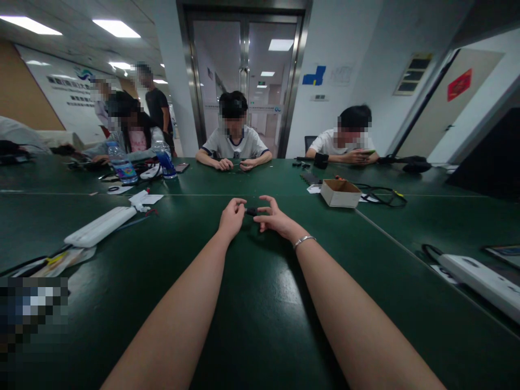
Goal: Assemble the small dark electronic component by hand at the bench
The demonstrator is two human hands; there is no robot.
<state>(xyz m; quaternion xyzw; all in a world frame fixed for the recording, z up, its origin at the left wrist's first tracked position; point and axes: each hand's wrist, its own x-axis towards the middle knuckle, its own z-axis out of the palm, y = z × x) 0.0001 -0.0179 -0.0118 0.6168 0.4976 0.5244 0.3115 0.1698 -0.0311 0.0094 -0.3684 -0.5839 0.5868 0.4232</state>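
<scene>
Out over the green table [247, 325], my left hand [233, 219] pinches the left end of a small black object [251, 212] with a short light-coloured tip. It looks like a key or a plug, but it is too small to tell which. My right hand [276, 218], with a silver bracelet [304, 241] at the wrist, is just to the right of it. Its fingers are apart and curved around the object's right end. Whether a fingertip touches it, I cannot tell.
A small open box [340, 194] stands at right beside a black cable [385, 196]. White power strips lie left [101, 226] and right [483, 279]. Two bottles [122, 162] stand at the far left. Across the table a person [235, 141] handles something thin; another [345, 138] holds a phone.
</scene>
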